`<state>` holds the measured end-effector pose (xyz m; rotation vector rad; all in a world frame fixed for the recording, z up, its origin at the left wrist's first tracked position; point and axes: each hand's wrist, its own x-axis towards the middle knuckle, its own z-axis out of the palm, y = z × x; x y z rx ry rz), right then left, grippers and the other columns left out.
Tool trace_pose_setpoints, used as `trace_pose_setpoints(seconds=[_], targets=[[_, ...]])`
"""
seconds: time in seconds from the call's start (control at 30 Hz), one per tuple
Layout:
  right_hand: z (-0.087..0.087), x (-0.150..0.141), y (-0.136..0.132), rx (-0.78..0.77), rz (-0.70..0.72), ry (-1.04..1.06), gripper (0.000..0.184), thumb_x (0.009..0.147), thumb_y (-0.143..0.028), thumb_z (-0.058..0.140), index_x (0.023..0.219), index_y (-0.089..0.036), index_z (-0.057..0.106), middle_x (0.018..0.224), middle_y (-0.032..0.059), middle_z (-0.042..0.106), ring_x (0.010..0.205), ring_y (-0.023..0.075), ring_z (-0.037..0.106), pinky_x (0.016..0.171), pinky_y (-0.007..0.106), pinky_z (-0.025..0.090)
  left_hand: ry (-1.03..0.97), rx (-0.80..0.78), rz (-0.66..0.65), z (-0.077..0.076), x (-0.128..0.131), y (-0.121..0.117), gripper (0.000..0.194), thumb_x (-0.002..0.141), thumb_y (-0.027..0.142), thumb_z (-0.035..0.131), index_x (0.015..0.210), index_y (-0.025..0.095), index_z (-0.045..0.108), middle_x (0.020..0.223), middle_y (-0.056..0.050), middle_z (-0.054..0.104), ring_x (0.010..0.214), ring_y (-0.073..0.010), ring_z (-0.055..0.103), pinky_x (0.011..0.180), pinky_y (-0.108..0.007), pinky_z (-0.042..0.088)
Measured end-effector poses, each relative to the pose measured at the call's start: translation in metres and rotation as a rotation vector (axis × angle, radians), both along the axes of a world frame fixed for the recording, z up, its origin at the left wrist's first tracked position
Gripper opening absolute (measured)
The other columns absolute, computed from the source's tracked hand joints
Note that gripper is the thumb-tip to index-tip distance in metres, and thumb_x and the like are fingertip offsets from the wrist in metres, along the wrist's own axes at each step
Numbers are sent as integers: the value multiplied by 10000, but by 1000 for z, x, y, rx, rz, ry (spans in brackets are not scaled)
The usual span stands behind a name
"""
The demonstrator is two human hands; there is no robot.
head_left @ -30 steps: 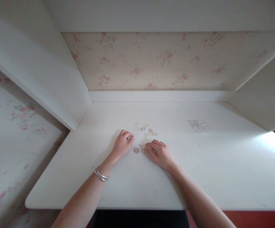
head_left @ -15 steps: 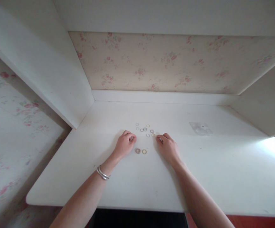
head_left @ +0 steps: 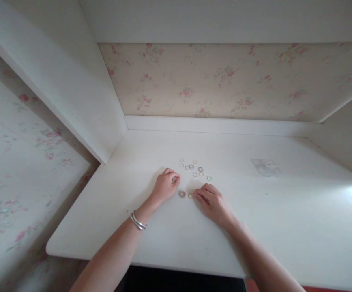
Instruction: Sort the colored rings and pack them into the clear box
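Brown rings [head_left: 180, 194] look gathered; loose rings [head_left: 189, 167] lie ungathered beyond; the right hand [head_left: 211, 202] meets a yellow ring [head_left: 189, 196], grip unclear; the left hand [head_left: 165, 186] curls, contents hidden.

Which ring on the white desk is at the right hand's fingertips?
The yellow ring just right of the brownish rings, on the side nearest the person. The right hand has its fingertips at it; no other ring lies as close.

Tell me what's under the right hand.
White tabletop surrounds the right hand, and a yellowish ring shows beside its fingertips. Whatever may lie beneath the palm and curled fingers is covered, so that cannot be seen.
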<state>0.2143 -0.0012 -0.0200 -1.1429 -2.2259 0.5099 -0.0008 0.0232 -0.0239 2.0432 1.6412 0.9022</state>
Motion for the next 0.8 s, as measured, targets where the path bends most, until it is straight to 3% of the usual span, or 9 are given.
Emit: trace_pose_setpoints(seconds=[0.3,0.43,0.57,0.7,0.8], targets=[[-7,-4,0,66,87,-113,219,914,-305,468,922,-256,682,795,33,612,761,154,531,711,289,388,26,0,-12,1,-1,0,154,845,224,513,852,200,664,894,-29,599,782,-130,570,761,-255,462],[-5,-3,0,73,54,-31,219,906,-320,481,885,-264,692,775,25,614,747,150,538,715,288,402,26,-45,-40,6,-2,0,153,837,218,517,855,198,668,894,-28,610,775,-130,573,758,-250,463],[4,5,7,19,-186,195,266,901,-361,461,859,-225,686,769,35,606,704,142,546,638,259,423,31,-88,-89,18,8,2,171,845,237,502,867,196,666,892,-28,621,770,-133,580,748,-245,463],[7,20,22,-17,-504,361,287,858,-424,501,826,-208,688,683,7,563,591,122,491,566,248,389,105,-79,-240,31,34,10,205,867,271,481,885,211,676,904,-29,625,828,-149,592,799,-251,451],[2,31,33,-78,-614,432,301,826,-453,522,804,-206,693,643,-5,548,572,123,474,567,255,374,213,-80,-306,34,56,20,206,856,286,509,965,216,670,944,-38,621,863,-165,596,815,-257,449]])
